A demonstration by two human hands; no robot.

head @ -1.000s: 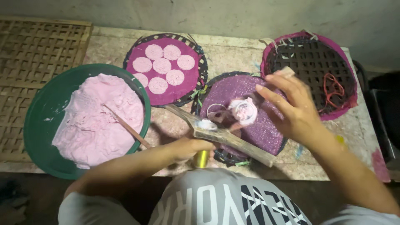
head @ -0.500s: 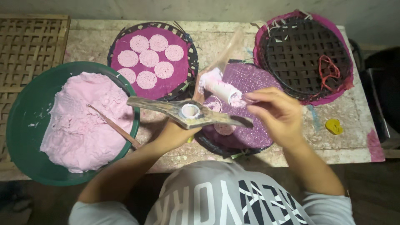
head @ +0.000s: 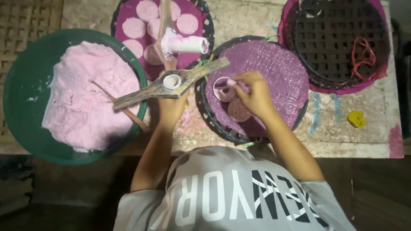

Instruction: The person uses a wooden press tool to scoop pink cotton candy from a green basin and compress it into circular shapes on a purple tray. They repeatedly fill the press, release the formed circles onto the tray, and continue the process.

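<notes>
1. Right hand (head: 256,92) moved down onto the round purple woven mat (head: 280,70); fingers now hold a small pink ring mould (head: 223,88).
2. New flat pink dough disc (head: 239,110) lies beside it.
3. Flat wooden paddle (head: 171,83) shifted left, toward the green bowl (head: 19,81).

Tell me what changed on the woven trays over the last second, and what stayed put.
The right hand came down from above the far tray onto the middle purple tray, where a pink disc now lies beside a small round mould. The left hand raised the wooden press. The green basin of pink dough and the tray of discs stayed put.
</notes>
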